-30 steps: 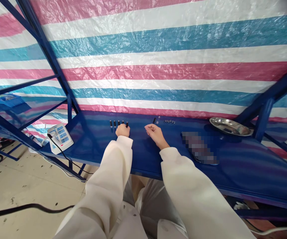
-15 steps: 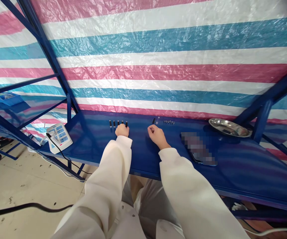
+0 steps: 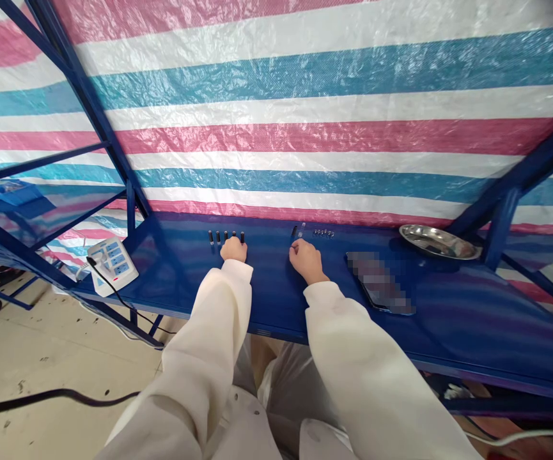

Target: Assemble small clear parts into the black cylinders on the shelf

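Resting low over the blue metal table (image 3: 271, 300), the left hand (image 3: 233, 249) is curled with its knuckles up, its fingers together and their tips hidden, so I cannot tell whether they are clamped on anything. Just beyond it stands a row of small black cylinders (image 3: 218, 237), partly blocked by the hand. The right hand (image 3: 307, 260) is also curled, with thumb and forefinger close together; whether something is pinched between them cannot be told. Just past its fingertips are a slim black cylinder (image 3: 294, 232) and a clear piece (image 3: 302, 228), with a row of small shiny metal pieces (image 3: 324, 233) near them to the right. Farther right lie a flat phone-like device (image 3: 374, 278), its face pixelated and any writing unreadable, and an oval steel tray (image 3: 440, 246). At the table's left end, a white power strip (image 3: 113, 265) with blue socket panels shows a red light; its markings are too small to read.
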Demonstrator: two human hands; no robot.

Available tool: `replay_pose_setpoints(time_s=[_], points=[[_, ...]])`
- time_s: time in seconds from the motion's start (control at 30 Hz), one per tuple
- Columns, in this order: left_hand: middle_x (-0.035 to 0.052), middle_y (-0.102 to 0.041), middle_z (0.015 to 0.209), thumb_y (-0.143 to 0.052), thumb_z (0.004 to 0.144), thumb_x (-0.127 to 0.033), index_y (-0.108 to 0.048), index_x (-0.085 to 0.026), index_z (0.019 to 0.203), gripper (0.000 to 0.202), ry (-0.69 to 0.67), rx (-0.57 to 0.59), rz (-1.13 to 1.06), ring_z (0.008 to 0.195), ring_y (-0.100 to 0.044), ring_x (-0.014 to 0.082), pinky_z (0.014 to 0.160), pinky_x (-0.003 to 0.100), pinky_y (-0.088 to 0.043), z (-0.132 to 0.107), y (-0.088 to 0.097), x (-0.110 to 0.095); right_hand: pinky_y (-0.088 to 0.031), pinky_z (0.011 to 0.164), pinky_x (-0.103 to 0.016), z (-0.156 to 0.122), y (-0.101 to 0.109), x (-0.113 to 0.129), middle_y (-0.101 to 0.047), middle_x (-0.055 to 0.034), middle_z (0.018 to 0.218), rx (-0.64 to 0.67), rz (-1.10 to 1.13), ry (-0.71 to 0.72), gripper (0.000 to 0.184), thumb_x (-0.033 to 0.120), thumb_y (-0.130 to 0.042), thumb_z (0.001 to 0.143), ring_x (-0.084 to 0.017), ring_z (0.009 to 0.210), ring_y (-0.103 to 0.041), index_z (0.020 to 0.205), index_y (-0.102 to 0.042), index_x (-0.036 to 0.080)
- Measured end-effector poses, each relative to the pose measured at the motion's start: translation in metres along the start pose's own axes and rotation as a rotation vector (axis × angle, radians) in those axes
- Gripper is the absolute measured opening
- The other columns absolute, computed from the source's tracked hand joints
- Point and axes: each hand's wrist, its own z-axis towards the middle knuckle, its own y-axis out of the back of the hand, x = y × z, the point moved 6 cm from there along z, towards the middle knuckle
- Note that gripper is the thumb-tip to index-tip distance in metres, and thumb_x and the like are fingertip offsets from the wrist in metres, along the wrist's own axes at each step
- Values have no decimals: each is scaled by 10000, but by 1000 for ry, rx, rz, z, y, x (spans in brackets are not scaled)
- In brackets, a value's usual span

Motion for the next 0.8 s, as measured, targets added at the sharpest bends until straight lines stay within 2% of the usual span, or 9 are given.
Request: replay_pose_setpoints(time_s=[0.2,0.27,0.4,0.47,0.53,0.63,0.8], points=[[124,-677,994,-560,796,-338,-695,-176,921,245,-22,30,47,932,-638,246,768,313,-486,-8,8,-2,-376,845,-425,-1,1,-5,-578,-148,1107,-41,-22,-46,269,203,-435,820,-279,1057,-477,1022,-605,153],[122,-683,969,-554,802,-373,-698,-175,900,264,-74,40,67,919,-637,242,757,308,-479,-12,8,-7,-362,879,-456,2,-3,-9,-548,-142,1168,-57,-1,-71,297,224,-446,820,-288,1108,-442,1061,-614,174],[93,-697,873,-498,828,-446,-707,-190,824,330,-366,104,65,866,-633,214,730,287,-458,-28,-4,-31,-294,962,-527,13,-16,-18,-449,-116,1326,-31,52,-127,358,307,-458,839,-297,1244,-334,1167,-594,256],[73,-699,833,-482,836,-445,-708,-196,799,338,-530,151,47,829,-629,190,709,266,-445,-39,-12,-44,-234,990,-582,22,-23,-22,-392,-103,1387,9,55,-148,393,353,-464,842,-312,1300,-264,1219,-563,300],[56,-697,795,-472,842,-431,-708,-200,782,335,-631,187,30,787,-624,172,679,250,-432,-47,-18,-52,-180,998,-626,31,-31,-25,-354,-92,1420,73,53,-176,430,388,-465,840,-331,1333,-209,1263,-524,334],[42,-691,766,-454,850,-410,-704,-203,775,333,-674,191,12,744,-616,163,635,243,-410,-51,-20,-55,-119,1000,-662,43,-39,-31,-327,-83,1445,167,49,-202,464,453,-436,842,-352,1356,-159,1293,-491,353],[37,-682,743,-438,856,-399,-697,-199,763,340,-671,196,-6,703,-601,155,596,238,-384,-50,-18,-54,-71,1015,-668,56,-44,-32,-314,-64,1464,216,33,-147,502,500,-403,840,-332,1358,-179,1305,-482,329]])
